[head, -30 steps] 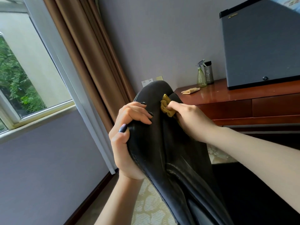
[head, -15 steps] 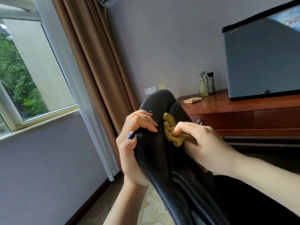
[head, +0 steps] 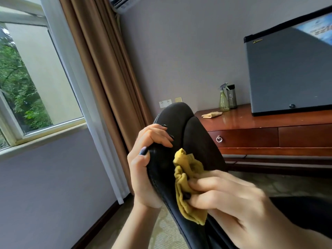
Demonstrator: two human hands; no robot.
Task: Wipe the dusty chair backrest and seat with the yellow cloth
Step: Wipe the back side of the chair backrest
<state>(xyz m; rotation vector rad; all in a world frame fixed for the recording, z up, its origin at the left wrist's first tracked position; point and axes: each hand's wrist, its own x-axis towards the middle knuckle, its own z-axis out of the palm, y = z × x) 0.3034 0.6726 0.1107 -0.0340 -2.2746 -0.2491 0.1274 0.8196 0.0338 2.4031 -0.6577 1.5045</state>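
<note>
Black chair backrest [head: 181, 123], one yellow cloth [head: 186, 186], two hands gripping

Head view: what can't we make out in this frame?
- Seat: head view, lost behind the right hand, its forearm and the bottom edge.
- Dust on the backrest: head view, too fine to see on dark upholstery.
- Yellow cloth: part tucked under the blurred right hand.
- Left hand: palm hidden behind the backrest edge.
</note>
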